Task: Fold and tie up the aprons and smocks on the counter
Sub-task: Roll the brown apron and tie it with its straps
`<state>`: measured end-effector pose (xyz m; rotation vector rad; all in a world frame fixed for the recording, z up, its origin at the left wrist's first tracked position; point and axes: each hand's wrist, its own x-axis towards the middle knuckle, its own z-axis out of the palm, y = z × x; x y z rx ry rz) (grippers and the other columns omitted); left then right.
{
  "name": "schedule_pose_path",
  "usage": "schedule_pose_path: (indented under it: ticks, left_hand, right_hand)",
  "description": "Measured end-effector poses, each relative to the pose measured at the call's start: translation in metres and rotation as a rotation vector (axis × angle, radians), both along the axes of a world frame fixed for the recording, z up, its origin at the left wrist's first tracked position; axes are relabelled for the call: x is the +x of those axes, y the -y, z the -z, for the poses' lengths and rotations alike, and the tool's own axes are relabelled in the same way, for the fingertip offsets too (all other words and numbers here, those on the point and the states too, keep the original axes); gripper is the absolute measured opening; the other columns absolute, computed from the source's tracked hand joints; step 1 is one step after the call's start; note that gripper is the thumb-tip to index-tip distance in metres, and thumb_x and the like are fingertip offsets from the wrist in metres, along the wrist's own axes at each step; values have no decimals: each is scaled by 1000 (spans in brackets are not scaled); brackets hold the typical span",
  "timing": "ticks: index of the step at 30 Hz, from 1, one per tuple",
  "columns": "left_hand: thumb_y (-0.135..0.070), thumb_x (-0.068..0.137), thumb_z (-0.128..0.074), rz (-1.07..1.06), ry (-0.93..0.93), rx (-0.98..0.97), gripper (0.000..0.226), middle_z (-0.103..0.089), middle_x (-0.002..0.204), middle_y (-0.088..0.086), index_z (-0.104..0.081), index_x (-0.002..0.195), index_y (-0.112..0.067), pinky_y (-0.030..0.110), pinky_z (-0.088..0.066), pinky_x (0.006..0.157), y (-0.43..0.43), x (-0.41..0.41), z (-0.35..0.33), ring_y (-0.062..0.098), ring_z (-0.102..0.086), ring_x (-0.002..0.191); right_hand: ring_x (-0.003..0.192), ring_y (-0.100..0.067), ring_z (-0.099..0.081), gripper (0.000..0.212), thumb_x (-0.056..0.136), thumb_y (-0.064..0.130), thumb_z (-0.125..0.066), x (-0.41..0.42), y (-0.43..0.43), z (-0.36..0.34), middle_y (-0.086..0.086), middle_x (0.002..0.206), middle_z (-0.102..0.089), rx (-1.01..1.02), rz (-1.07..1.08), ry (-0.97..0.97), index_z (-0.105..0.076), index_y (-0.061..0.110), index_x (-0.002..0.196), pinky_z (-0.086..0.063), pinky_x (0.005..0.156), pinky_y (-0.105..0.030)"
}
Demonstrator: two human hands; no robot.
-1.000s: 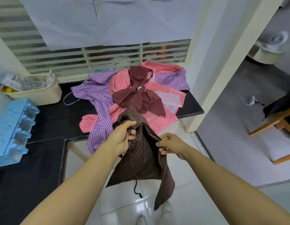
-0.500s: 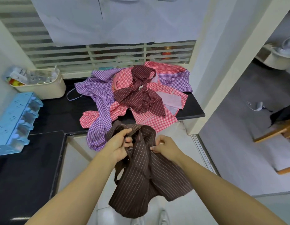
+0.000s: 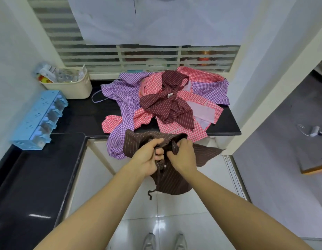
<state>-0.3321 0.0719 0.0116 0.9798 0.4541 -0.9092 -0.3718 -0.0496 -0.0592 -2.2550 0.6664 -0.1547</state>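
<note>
Both hands, left hand (image 3: 147,160) and right hand (image 3: 182,156), grip the bunched brown striped apron (image 3: 167,179) in mid-air. Looks like early gathering; next, lay it flat on the surface (image 3: 88,114), I'd guess.

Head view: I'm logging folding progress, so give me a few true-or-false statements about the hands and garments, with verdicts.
1. Both the left hand and the right hand grip the brown striped apron. True.
2. The brown striped apron lies flat on the counter. False: it hangs in front of the counter's edge, held up.
3. A maroon striped garment lies on top of the checked pile. True.
4. The cream basket stands right of the pile. False: it stands left of it.
</note>
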Motion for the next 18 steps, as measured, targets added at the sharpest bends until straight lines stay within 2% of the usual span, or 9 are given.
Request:
schedule_pose_path:
  ticks: [4,6,8,11,14,15,16,18]
  left_hand:
    - [-19,98,-51,-60,7,0,21,-37,40,-4,-52,77,-18,15,-25,37,-3,1,-5,6,-28,32]
    - [-16,97,-51,-158,-14,-13,23,-36,40,-4,-50,75,-16,15,-25,33,-8,4,-4,6,-28,31]
    - [-13,96,-51,-254,-13,-13,23,-35,40,-4,-48,74,-15,16,-25,31,-15,8,1,6,-29,31]
    - [-10,93,-52,-333,-1,33,24,-34,41,-4,-47,70,-15,17,-26,30,-24,10,11,6,-29,31]
    - [-9,90,-54,-379,19,106,27,-36,43,-3,-47,65,-14,17,-26,29,-28,7,18,6,-30,31]
    - [-9,89,-54,-394,32,145,28,-36,43,-3,-46,63,-14,17,-25,30,-31,8,20,6,-29,30]
    - [-9,88,-54,-405,47,193,29,-37,41,-3,-45,62,-14,16,-24,30,-33,8,22,6,-29,30]
    - [-9,86,-54,-425,70,301,27,-38,38,-3,-44,62,-14,13,-23,31,-40,12,27,6,-29,28]
  right_hand:
    - [100,-28,-51,13,83,9,-65,-6,15,5,-10,109,-48,-138,47,-61,-63,5,95,-49,84,-38]
    - [95,-28,-54,10,85,7,-63,-15,28,10,-11,104,-52,-195,27,-94,-66,3,93,-48,76,-35]
    - [81,-25,-57,7,89,7,-59,-24,38,14,-9,92,-54,-230,28,-181,-63,6,84,-43,65,-30]
    - [66,-17,-53,14,94,10,-57,-36,46,20,-7,86,-62,-208,-1,-316,-63,12,82,-44,66,-26]
    - [78,-21,-64,17,92,23,-66,-42,47,25,-6,92,-70,-107,-72,-281,-75,8,97,-48,72,-26]
    - [75,-18,-64,21,91,26,-68,-45,47,26,-4,88,-70,-72,-81,-271,-76,8,98,-47,72,-26]
    - [69,-14,-61,21,91,28,-69,-47,49,25,-2,80,-67,-49,-84,-258,-77,8,94,-46,68,-24]
    - [57,-11,-53,26,89,29,-70,-50,56,23,0,63,-57,-38,-84,-227,-74,11,71,-40,58,-22]
